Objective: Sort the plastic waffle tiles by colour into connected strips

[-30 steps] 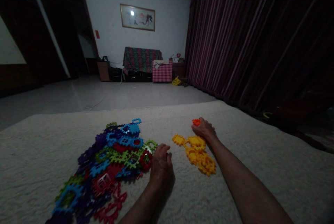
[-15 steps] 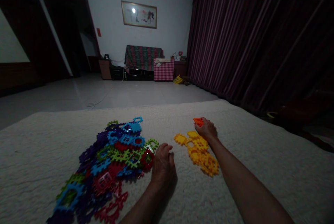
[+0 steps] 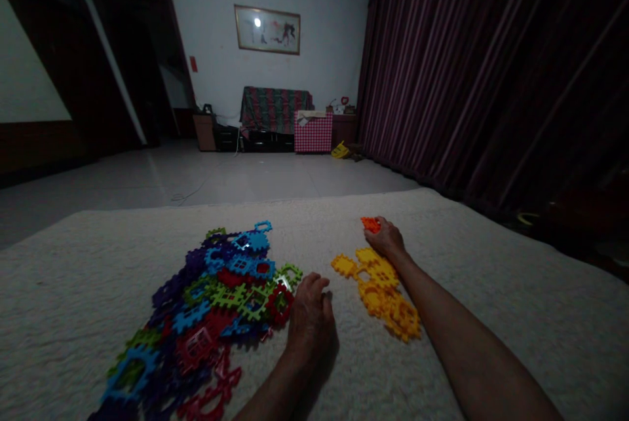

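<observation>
A heap of flat plastic interlocking tiles (image 3: 206,310) in blue, purple, green and red lies on the cream rug (image 3: 515,316) at the left. A smaller group of yellow tiles (image 3: 381,290) lies to its right. My left hand (image 3: 309,319) rests knuckles-up on the rug at the heap's right edge, fingers curled, touching the nearest red and green tiles. My right hand (image 3: 386,241) reaches past the yellow tiles with its fingers closed on an orange tile (image 3: 370,224) at the far end.
Beyond the rug a pale tiled floor (image 3: 236,172) runs to a covered sofa (image 3: 275,113), a red checked box (image 3: 313,131) and a low cabinet by the far wall. Dark striped curtains (image 3: 466,80) hang along the right. A dark doorway stands at the left.
My hands have barely moved. The view has drifted slightly, so everything sits a little further right in the picture.
</observation>
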